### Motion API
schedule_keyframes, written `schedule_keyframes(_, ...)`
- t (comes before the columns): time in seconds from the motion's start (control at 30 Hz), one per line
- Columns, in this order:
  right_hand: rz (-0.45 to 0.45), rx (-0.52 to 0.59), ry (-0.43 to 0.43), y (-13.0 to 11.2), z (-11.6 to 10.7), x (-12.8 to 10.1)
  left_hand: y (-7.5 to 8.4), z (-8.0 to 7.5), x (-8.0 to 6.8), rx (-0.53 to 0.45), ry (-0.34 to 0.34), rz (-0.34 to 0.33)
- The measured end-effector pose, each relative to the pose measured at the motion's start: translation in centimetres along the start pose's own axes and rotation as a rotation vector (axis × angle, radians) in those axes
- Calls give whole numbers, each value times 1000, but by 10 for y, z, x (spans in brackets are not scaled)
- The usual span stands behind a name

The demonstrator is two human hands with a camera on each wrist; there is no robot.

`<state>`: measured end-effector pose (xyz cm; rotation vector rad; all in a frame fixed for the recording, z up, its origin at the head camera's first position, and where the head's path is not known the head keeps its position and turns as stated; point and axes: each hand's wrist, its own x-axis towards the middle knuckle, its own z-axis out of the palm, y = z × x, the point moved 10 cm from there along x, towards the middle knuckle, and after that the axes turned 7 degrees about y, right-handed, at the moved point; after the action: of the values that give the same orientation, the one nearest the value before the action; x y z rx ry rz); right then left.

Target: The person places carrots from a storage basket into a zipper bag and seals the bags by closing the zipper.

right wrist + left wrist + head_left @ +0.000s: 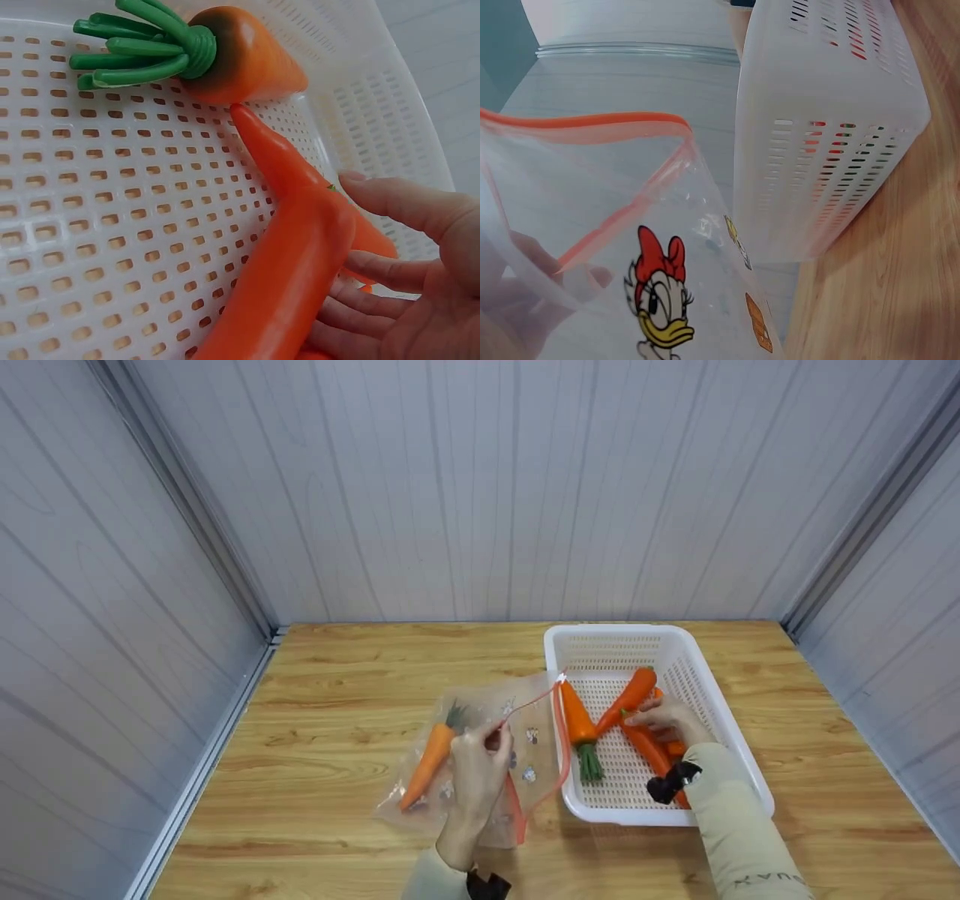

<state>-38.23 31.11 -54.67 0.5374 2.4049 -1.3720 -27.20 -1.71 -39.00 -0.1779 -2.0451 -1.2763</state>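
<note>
My left hand (pixel 480 765) pinches the rim of a clear zip bag (pixel 536 750) with an orange-red seal strip and cartoon prints; its mouth gapes toward the basket. A carrot (pixel 429 765) with green leaves lies inside the bag. In the white basket (pixel 750 776), my right hand (pixel 671 721) reaches down, fingers touching the side of a smooth, long red-orange vegetable (pixel 281 277), thumb apart from it. Another such vegetable (pixel 274 154) lies crosswise behind it. A carrot with green stalks (pixel 244 56) sits along the basket's left side.
The basket has raised, slotted walls, and the bag's rim overlaps its left edge. Smaller orange pieces (pixel 676 748) lie near the right hand. The wooden table (pixel 322 720) is enclosed by pale panels (pixel 480 495) at the back and sides.
</note>
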Motion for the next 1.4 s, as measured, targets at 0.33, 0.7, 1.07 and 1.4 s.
schedule_keyframes(0.33, -31, -69, -10, 0, 3, 4, -1, 2, 0, -14, -12, -11)
schedule_keyframes(0.7, -21, -66, -16, -1, 4, 7, -2, 5, -3, -49, -37, -23)
schedule_keyframes(1.07, -77, 14, -4, -19, -1, 3, -4, 7, -3, -79, -44, -45)
schedule_keyframes(1.4, -187, 25, 33, -48, -9, -16, -4, 7, -2, -70, -27, -34)
